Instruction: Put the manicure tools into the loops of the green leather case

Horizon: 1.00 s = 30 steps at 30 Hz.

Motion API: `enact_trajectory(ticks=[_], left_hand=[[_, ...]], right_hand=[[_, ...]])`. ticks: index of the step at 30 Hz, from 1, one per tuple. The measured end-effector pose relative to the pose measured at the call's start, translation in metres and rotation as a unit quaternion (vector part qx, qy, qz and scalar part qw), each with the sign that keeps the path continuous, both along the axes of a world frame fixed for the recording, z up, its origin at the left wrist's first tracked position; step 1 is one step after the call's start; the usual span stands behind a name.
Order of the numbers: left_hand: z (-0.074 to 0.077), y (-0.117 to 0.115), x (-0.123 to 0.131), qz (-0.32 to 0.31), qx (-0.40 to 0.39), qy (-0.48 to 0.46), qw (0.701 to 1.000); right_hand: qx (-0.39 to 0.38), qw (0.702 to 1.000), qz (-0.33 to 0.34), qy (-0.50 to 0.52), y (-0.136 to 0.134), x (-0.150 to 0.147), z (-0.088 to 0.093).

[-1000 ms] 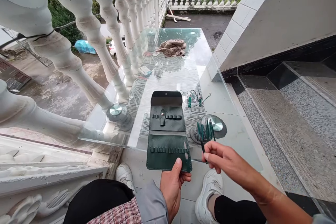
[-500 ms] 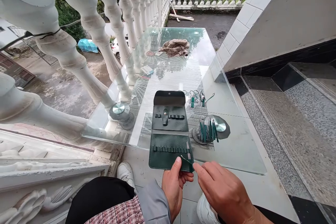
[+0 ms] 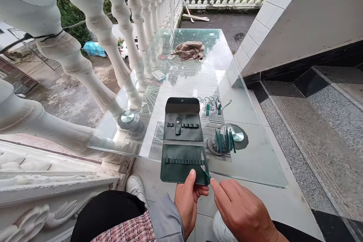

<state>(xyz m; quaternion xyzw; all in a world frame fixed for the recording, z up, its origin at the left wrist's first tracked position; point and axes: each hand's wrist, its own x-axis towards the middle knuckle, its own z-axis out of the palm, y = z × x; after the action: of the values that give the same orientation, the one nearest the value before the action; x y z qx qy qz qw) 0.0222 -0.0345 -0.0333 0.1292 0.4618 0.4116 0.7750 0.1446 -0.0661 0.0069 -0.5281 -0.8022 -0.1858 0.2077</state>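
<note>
A dark green leather manicure case lies opened flat, its near edge over the table's front edge. My left hand grips that near edge, thumb on top and fingers beneath. My right hand pinches a slim green-handled metal tool by its end, its tip at the right end of the case's row of elastic loops. A flat silver tool sits in the rightmost loop. The other loops of this row hold nothing. The upper panel has a snap-closed holder between small loops.
On the glass table, several green-handled tools lie right of the case. Nail clippers and scissors are beyond. A brown cloth and a small card lie farther back. White balusters stand left, stone steps right.
My right hand has turned the slim tool's tip rightward and up, from over the case's lower panel to the right end of the loops. My left hand keeps its grip.
</note>
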Motion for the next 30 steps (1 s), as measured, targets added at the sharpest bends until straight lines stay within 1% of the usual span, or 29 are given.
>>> enact_trajectory(ticks=[8, 14, 17, 20, 22, 24, 27, 28, 30], left_hand=[[-0.001, -0.002, 0.001, -0.023, 0.014, 0.013, 1.000], [0.000, -0.006, 0.003, -0.036, 0.023, 0.023, 0.999], [0.002, -0.006, 0.003, -0.033, 0.016, 0.020, 0.999], [0.003, -0.005, 0.003, -0.031, 0.008, 0.022, 0.999], [0.003, -0.005, 0.002, -0.034, 0.007, 0.028, 0.999], [0.003, -0.005, 0.002, -0.035, 0.010, 0.030, 0.999], [0.001, -0.006, 0.003, -0.038, 0.014, 0.037, 0.998], [0.000, -0.006, 0.003, -0.039, 0.016, 0.039, 0.998], [-0.002, -0.006, 0.003, -0.040, 0.023, 0.035, 0.998]], right_hand=[[0.012, 0.999, -0.032, -0.034, 0.000, -0.010, 0.001], [0.004, 0.998, -0.052, -0.023, 0.003, -0.014, -0.001], [-0.029, 0.998, -0.040, 0.048, 0.004, -0.014, -0.008], [-0.084, 0.987, -0.017, 0.139, 0.002, -0.014, -0.014], [-0.112, 0.979, -0.003, 0.171, 0.000, -0.014, -0.017], [-0.114, 0.976, 0.000, 0.186, 0.000, -0.014, -0.019], [-0.094, 0.970, -0.008, 0.223, 0.002, -0.014, -0.021], [-0.098, 0.964, -0.011, 0.249, 0.003, -0.013, -0.021], [-0.139, 0.938, -0.025, 0.317, 0.004, -0.013, -0.021]])
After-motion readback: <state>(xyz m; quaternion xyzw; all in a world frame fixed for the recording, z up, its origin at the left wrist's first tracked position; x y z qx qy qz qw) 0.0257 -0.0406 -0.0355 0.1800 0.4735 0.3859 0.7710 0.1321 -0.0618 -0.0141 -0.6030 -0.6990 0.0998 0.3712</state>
